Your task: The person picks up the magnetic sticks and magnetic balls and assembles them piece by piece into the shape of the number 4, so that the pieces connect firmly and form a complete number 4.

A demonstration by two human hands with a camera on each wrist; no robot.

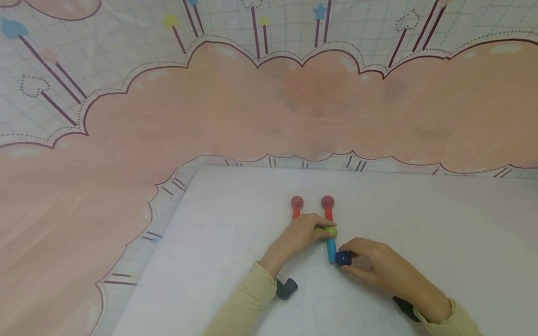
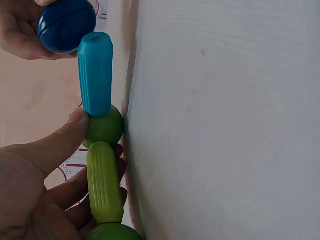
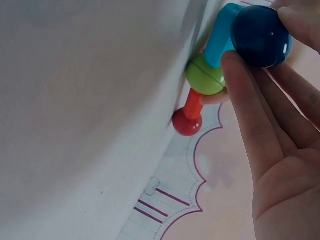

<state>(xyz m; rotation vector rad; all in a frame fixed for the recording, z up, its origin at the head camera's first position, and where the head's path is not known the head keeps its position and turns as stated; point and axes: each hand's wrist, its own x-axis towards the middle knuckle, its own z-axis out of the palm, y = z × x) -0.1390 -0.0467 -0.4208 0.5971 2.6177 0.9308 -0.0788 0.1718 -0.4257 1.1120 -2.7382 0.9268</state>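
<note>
My left hand (image 1: 300, 233) grips a chain of toy building pieces, its thumb on a green ball (image 2: 105, 127) and its fingers behind a lime green rod (image 2: 105, 182). From that ball a light blue rod (image 1: 331, 251) extends toward me. A dark blue ball (image 1: 343, 258) is pinched between the thumb and fingers of my right hand (image 1: 374, 259), close beside the blue rod's near end. Two red rods (image 1: 328, 213) with red balls (image 1: 297, 201) at their far ends reach away from me. My left hand partly hides the lime rod and the left red rod.
The pieces are over a white board (image 1: 235, 196). Around it is a pinkish cloth (image 1: 252, 112) printed with cloud outlines. A dark bent piece (image 1: 287, 289) shows beside the left sleeve, and another dark object (image 1: 405, 308) is at the right wrist.
</note>
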